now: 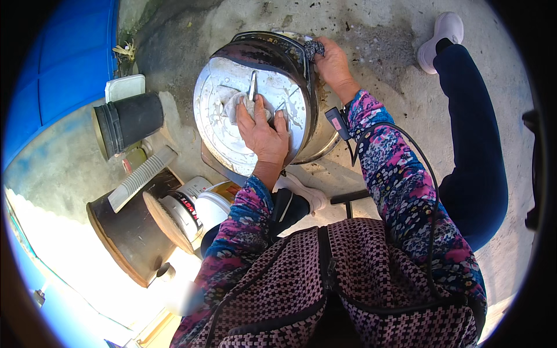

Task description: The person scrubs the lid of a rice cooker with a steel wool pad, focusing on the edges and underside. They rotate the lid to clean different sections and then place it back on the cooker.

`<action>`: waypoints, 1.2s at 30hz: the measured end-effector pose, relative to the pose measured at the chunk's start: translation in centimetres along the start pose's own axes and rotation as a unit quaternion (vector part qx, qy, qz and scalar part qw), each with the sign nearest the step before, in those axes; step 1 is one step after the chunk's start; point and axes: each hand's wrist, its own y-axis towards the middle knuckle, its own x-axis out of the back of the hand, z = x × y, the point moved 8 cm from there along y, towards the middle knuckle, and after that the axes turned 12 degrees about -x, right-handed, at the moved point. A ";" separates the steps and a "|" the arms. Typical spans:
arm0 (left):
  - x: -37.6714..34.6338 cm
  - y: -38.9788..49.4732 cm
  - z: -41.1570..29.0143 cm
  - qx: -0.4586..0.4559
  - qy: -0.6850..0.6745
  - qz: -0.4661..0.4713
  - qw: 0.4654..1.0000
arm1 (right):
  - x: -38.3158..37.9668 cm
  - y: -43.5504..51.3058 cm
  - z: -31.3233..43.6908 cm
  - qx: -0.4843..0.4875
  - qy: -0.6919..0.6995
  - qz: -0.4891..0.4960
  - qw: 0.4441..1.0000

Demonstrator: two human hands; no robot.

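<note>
Before me a large round metal vessel [217,135] is tilted, its shiny, wet disc-shaped face turned up and its side darkly stained. My left hand [263,130] presses a wet grey-white cloth [235,106] against that face, fingers spread, beside a narrow metal strip [253,85]. At the upper right, my right hand [333,61] pinches a dark steel-wool scouring pad [313,48] against the black rim or frame [310,82] of the vessel. A pale metal rounded part [324,139] shows below that frame; whether it belongs to the same vessel I cannot tell.
To the left lie a black bucket [135,124], a white plastic container [125,88] and a ridged washboard [141,178] on a brown wooden-looking piece [130,226]. White buckets [213,206] stand near my left forearm. A blue panel [69,65] borders the concrete floor. A cable hangs along my right sleeve.
</note>
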 end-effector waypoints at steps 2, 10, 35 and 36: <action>0.0 0.0 0.1 0.003 -0.001 -0.001 1.000 | 0.7 -1.0 1.2 0.080 -0.002 -0.032 0.996; 0.4 0.4 -0.3 -0.016 -0.003 -0.011 1.000 | 0.7 -1.7 1.6 0.052 -0.031 -0.038 0.997; 0.7 0.5 -0.1 -0.014 0.005 -0.009 1.000 | 0.7 -6.2 1.8 -0.004 -0.081 0.008 0.997; 0.7 0.5 -0.1 -0.015 0.003 -0.014 1.000 | 0.6 -5.3 2.2 -0.022 -0.090 0.015 0.996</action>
